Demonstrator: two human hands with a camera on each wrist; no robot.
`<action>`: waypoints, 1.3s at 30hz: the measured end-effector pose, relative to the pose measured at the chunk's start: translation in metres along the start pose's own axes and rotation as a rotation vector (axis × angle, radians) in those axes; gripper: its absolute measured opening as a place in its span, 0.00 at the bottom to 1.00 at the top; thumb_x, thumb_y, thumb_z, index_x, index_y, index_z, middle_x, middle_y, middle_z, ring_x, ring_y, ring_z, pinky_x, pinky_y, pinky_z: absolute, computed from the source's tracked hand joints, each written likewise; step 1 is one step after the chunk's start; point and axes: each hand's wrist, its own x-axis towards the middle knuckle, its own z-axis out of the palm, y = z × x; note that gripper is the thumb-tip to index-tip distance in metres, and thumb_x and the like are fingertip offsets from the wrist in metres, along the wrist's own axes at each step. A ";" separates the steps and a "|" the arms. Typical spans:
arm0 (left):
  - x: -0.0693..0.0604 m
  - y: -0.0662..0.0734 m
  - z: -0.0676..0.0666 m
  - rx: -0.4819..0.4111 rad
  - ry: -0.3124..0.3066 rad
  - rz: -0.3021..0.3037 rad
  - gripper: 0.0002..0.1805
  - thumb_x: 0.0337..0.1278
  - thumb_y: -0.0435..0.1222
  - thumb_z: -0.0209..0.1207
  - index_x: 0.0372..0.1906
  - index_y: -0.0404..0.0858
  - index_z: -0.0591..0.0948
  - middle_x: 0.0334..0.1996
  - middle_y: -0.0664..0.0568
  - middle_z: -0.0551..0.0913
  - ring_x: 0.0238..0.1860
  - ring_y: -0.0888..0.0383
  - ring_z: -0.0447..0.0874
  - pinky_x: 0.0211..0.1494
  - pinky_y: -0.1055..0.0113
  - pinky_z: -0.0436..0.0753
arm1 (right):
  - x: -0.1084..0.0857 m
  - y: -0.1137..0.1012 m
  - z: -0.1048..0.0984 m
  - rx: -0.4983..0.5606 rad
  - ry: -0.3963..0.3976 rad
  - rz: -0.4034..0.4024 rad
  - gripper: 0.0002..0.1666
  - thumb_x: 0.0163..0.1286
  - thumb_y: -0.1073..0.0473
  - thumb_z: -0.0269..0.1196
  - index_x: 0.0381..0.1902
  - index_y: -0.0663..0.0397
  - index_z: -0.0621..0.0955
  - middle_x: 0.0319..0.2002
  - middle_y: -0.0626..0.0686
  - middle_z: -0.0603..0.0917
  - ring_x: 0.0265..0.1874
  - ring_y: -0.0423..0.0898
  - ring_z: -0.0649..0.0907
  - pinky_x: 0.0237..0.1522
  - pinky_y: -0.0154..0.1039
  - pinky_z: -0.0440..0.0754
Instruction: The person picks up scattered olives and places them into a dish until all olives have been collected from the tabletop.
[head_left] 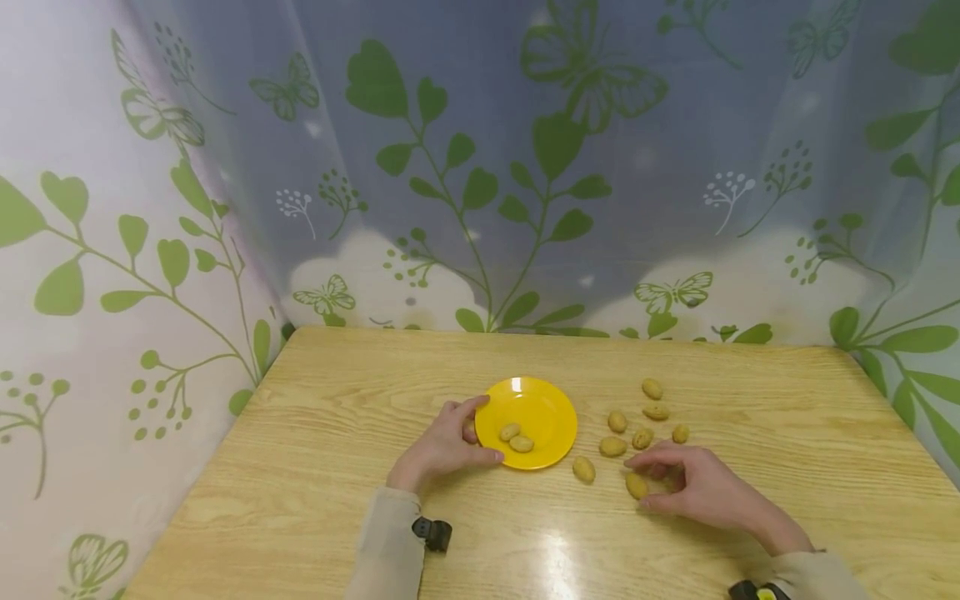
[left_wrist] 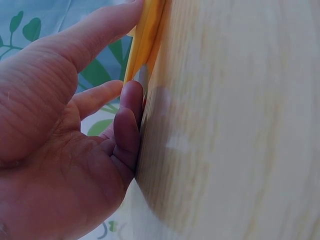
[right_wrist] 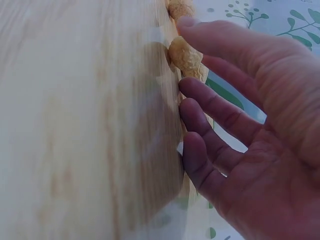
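Note:
My left hand [head_left: 442, 446] holds the left rim of a yellow plate [head_left: 555, 425], thumb at the near edge and fingers at the far edge. In the left wrist view the hand [left_wrist: 75, 110] has the plate [left_wrist: 145, 35] between thumb and fingers. Two small tan, potato-like pieces lie on the plate, one [head_left: 510, 432] beside the other [head_left: 521, 444]. My right hand [head_left: 708, 487] is low over the table, thumb and fingers spread around a similar piece [head_left: 637, 486]. In the right wrist view, a piece [right_wrist: 184, 54] lies between the thumb and fingers of that hand [right_wrist: 250, 105]; a firm grip does not show.
Several more tan pieces lie on the wooden table [head_left: 315, 467] right of the plate, including one [head_left: 583, 469] near its rim and one [head_left: 652, 388] farthest back. A curtain [head_left: 480, 167] with leaves and butterflies stands behind the table and along its sides.

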 end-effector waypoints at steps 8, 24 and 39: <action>-0.001 0.000 -0.001 0.004 -0.002 0.000 0.52 0.49 0.50 0.77 0.79 0.51 0.64 0.52 0.48 0.69 0.43 0.55 0.71 0.48 0.60 0.70 | 0.002 0.004 -0.001 -0.016 -0.037 -0.024 0.21 0.60 0.47 0.76 0.52 0.40 0.87 0.47 0.44 0.87 0.37 0.35 0.76 0.34 0.32 0.74; -0.002 0.001 0.000 0.015 0.000 0.002 0.52 0.50 0.50 0.77 0.79 0.51 0.64 0.52 0.48 0.69 0.43 0.56 0.71 0.47 0.61 0.70 | 0.003 0.000 -0.001 -0.032 -0.045 -0.023 0.17 0.62 0.48 0.75 0.48 0.37 0.88 0.45 0.41 0.87 0.37 0.35 0.75 0.36 0.32 0.73; -0.001 0.001 0.000 0.023 0.003 0.012 0.52 0.49 0.49 0.77 0.79 0.48 0.64 0.52 0.47 0.69 0.42 0.56 0.72 0.47 0.61 0.71 | 0.000 -0.002 -0.002 -0.032 -0.004 0.035 0.18 0.60 0.48 0.76 0.48 0.39 0.88 0.42 0.42 0.86 0.38 0.32 0.79 0.40 0.32 0.78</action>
